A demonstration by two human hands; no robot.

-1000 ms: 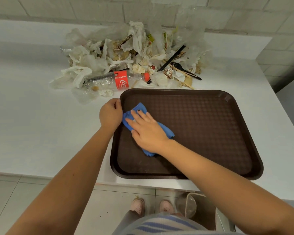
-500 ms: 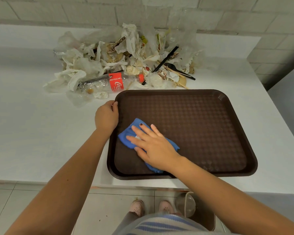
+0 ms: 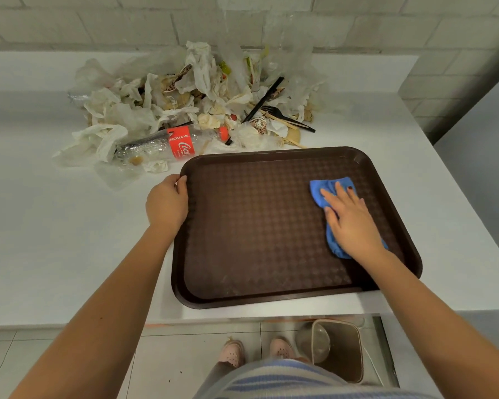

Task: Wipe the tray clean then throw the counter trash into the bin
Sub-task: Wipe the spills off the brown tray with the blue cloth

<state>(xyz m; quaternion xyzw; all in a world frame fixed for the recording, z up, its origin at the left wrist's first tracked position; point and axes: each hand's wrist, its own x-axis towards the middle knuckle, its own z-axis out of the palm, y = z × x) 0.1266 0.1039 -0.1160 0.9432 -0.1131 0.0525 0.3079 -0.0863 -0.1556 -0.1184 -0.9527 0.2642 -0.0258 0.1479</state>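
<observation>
One heap of trash (image 3: 185, 90) crowds the counter (image 3: 55, 226) just behind the brown tray (image 3: 257, 226), a plastic bottle (image 3: 167, 144) lying by its far-left corner; a bin (image 3: 346, 349) stands on the floor below; the tray's long axis runs left to right; left hand (image 3: 167, 204) grips its left rim; right hand (image 3: 352, 223), fingers flat, presses a blue cloth (image 3: 319, 191) onto its right end

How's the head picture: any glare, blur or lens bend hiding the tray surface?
Head view: soft light, no glare on the tray, only a faint sheen near its front rim; right hand and cloth look sharp; the wide lens bows the counter edges.
</observation>
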